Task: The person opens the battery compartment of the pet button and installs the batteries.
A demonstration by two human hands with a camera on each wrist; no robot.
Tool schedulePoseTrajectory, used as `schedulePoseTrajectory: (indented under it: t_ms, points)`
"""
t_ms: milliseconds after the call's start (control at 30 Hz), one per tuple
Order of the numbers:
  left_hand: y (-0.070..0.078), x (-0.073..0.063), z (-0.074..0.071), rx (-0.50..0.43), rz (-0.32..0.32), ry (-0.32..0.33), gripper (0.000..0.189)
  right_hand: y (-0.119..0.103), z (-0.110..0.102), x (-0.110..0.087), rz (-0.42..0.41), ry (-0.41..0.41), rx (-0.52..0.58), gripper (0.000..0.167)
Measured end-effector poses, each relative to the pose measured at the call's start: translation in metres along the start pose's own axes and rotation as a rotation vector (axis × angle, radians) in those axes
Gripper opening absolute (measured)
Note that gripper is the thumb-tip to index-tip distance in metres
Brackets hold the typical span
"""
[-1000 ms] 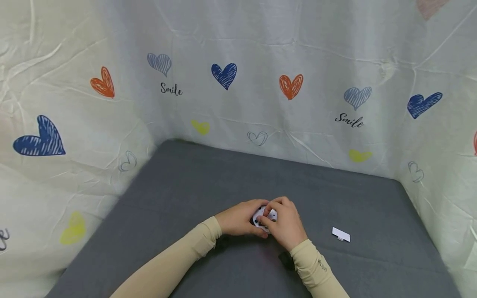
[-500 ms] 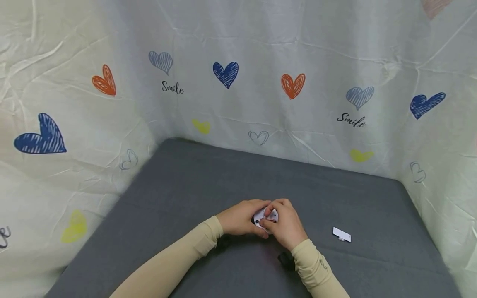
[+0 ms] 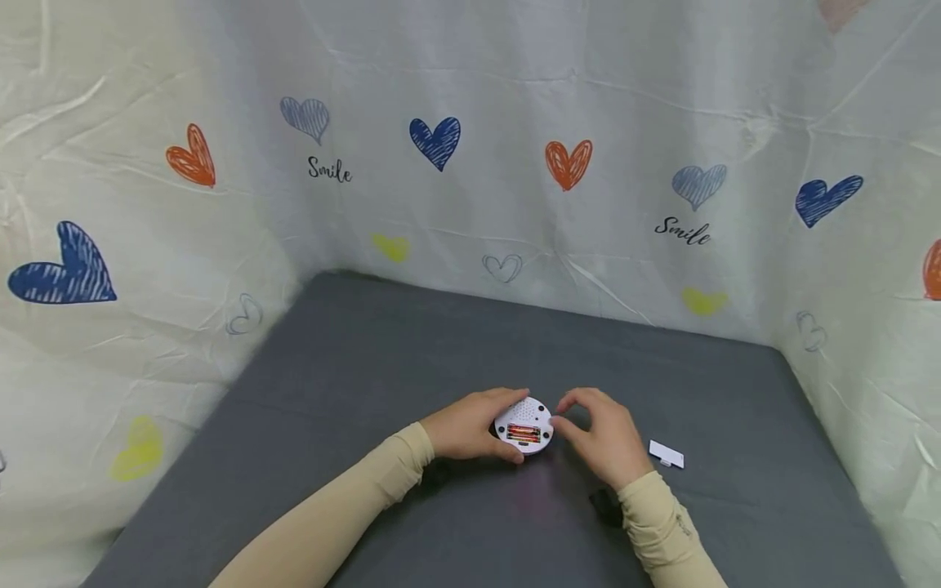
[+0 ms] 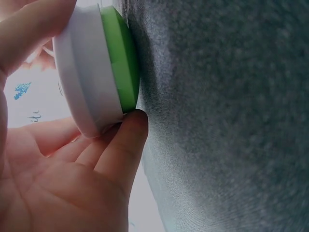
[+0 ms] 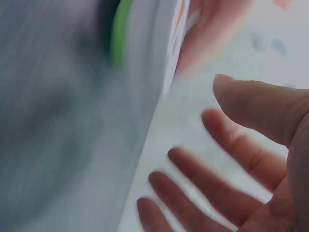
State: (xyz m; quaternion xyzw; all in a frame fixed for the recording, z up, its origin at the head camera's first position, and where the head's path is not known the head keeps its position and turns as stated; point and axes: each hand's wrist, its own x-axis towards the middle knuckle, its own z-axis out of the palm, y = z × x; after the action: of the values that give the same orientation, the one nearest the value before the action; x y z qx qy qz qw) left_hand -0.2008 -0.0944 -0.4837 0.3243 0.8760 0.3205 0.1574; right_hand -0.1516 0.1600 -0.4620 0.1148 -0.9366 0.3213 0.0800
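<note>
A round white device (image 3: 520, 414) lies on the grey cloth, its back facing up, with small perforated holes and an uncovered battery compartment. Two red-and-gold batteries (image 3: 524, 434) sit side by side in that compartment. My left hand (image 3: 467, 426) grips the device by its left rim, thumb on the near side and fingers round the far side. In the left wrist view, a green part (image 4: 120, 63) shows beneath the white body. Just right of the device, my right hand (image 3: 606, 438) is apart from it with nothing in its fingers, which are spread in the right wrist view.
A small white battery cover (image 3: 666, 454) with a tab lies on the cloth to the right of my right hand. White curtains (image 3: 500, 196) printed with hearts and "Smile" surround the grey table (image 3: 412, 351) at the back and sides.
My right hand has left the device's back and moved right. The batteries it was covering are now visible in the compartment. The left hand keeps its grip.
</note>
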Motion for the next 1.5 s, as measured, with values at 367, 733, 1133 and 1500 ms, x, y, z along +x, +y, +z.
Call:
schedulePoseTrajectory:
  t_ms: [367, 733, 1133, 1500]
  points:
    - [-0.001, -0.002, 0.000, -0.009, -0.020, -0.012, 0.101, 0.101, -0.074, -0.055, 0.326, -0.030, -0.109, 0.014]
    - [0.001, 0.000, 0.003, 0.002, -0.021, -0.015, 0.101, 0.116, -0.064, -0.061, 0.269, -0.034, -0.166, 0.013]
    - [0.002, 0.001, 0.002, 0.006, -0.032, -0.024, 0.102, 0.109, -0.058, -0.053, 0.286, -0.006, -0.203, 0.012]
    - [0.000, -0.001, -0.001, -0.016, -0.041, -0.020, 0.101, 0.049, -0.031, -0.026, 0.025, 0.083, -0.159, 0.017]
